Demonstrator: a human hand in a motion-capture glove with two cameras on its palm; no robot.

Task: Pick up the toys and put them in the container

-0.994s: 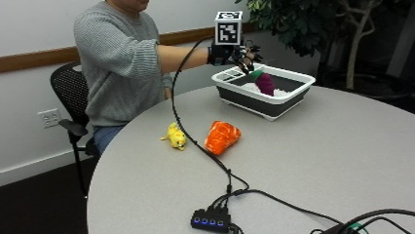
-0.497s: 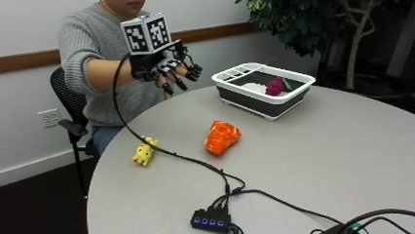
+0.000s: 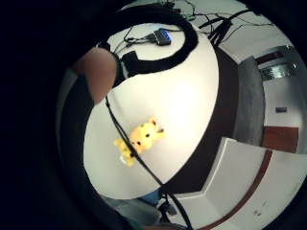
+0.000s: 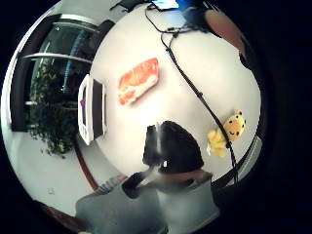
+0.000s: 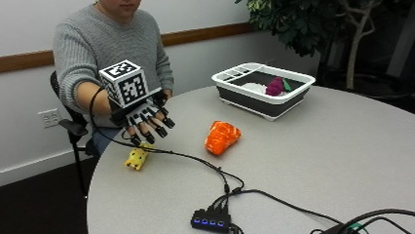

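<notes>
My gloved right hand (image 5: 146,121) hovers above the table's near left edge with its fingers spread and pointing down, holding nothing. Just below it lies a small yellow plush toy (image 5: 137,157) (image 3: 139,138) (image 4: 226,131) on the table, apart from the fingers. An orange toy (image 5: 221,137) (image 4: 138,81) lies to its right, near the table's middle. The white container with dark walls (image 5: 264,87) (image 4: 91,108) stands at the back and holds a purple toy (image 5: 275,87) and something green.
The round grey table (image 5: 337,161) carries a black cable running to a USB hub (image 5: 211,219) at the front edge. A person in a grey sweater sits behind the table. A potted plant (image 5: 305,24) stands behind the container.
My hand has travelled from the container leftward and down toward the yellow toy. The yellow toy lies further left than one second ago; the cable has swung with the hand.
</notes>
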